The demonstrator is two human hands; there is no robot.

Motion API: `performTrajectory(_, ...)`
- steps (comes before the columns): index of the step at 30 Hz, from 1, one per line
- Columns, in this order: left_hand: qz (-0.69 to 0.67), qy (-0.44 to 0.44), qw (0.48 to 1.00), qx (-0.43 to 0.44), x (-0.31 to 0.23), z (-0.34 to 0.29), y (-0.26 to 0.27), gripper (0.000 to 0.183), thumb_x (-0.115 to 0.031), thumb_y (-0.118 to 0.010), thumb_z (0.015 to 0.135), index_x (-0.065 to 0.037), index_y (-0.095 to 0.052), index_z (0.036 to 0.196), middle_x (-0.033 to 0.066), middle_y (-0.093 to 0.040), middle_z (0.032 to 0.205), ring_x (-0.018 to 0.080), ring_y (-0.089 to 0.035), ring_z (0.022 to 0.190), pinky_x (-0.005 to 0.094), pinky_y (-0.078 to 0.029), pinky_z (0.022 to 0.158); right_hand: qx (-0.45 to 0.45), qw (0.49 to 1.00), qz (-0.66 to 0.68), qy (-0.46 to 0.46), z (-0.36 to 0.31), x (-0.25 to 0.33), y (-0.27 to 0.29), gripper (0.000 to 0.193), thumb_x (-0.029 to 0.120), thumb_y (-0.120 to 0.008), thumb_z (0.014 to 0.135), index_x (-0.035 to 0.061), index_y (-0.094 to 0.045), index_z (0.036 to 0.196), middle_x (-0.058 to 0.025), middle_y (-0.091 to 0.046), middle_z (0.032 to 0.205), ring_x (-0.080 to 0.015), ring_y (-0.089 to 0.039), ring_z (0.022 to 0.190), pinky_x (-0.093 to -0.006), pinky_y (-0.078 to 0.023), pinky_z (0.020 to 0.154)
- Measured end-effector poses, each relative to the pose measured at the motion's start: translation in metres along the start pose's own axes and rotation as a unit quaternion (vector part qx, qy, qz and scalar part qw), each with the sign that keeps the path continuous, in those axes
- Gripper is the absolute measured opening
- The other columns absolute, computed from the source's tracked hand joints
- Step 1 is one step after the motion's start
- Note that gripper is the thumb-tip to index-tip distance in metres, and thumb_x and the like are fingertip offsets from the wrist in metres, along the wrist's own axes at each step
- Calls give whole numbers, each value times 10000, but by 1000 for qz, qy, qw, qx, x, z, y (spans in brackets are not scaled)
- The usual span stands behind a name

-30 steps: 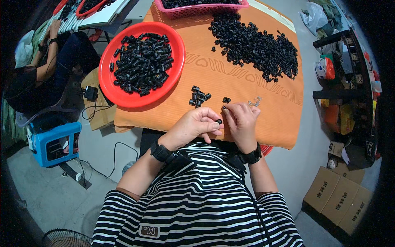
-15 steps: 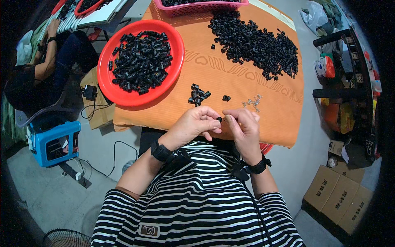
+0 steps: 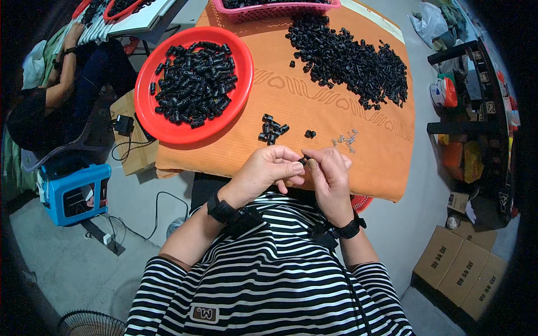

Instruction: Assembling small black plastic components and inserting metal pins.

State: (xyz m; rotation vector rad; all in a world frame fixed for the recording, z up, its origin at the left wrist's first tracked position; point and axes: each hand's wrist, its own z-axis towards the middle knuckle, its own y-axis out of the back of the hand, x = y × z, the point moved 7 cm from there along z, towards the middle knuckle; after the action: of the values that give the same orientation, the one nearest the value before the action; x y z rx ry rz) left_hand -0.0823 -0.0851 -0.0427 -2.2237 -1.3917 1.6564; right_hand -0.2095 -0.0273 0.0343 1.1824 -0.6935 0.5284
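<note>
Between my two hands, at the near edge of the orange-covered table (image 3: 235,151), is a small black plastic part (image 3: 304,160). My left hand (image 3: 269,168) pinches it between thumb and forefinger. From the other side, the thumb and forefinger of my right hand (image 3: 330,171) close on the same part; whether they also hold a tiny piece is hidden. Just beyond my fingers lie a small cluster of black cylindrical parts (image 3: 273,130), a couple of small black pieces (image 3: 310,134) and several small silvery metal pieces (image 3: 346,140).
A red basin (image 3: 246,73) of black parts stands at left on the table. A big heap of small black pieces (image 3: 353,64) spreads at far right, below a pink basket (image 3: 269,12). Another person (image 3: 67,84) sits at far left. Cardboard (image 3: 459,269) lies on the right floor.
My right hand has moved slightly left, and its fingertips now meet the black part held by my left hand. The pieces on the table lie as before.
</note>
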Motion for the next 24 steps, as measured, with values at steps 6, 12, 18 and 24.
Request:
performTrajectory(6,-21,6,1000,11,-4,-2,-4,240,-219,-650,1013,-3,-655,1115,90,-727,1002,119,-715,759,202,-551,557,3,1000,-23,18,1,9,7,172,57,-668,917,69,-710,1084,-44,-609,837,-215,-589,860,-378,-314,854)
performTrajectory(12,-18,3,1000,15,-2,-1,-4,225,-235,-641,1017,-15,-675,1046,66,-714,934,100,-695,713,183,-526,513,39,997,-36,54,-1,13,8,187,60,-704,883,95,-722,1065,-38,-631,859,-213,-596,878,-392,-313,870)
performTrajectory(18,-15,24,1000,-11,-1,0,-3,233,-250,-646,1013,-19,-669,1038,41,-704,865,74,-665,650,167,-501,481,22,992,-93,79,1,30,14,291,195,-781,820,88,-688,1074,-24,-617,832,-210,-600,841,-429,-313,929)
performTrajectory(24,-61,48,997,-2,-4,-3,-8,216,-242,-639,1021,-32,-660,1067,-10,-682,798,27,-618,582,140,-463,460,-4,964,-226,140,-3,37,10,336,271,-808,791,87,-672,1038,-17,-605,802,-187,-594,789,-461,-305,961)
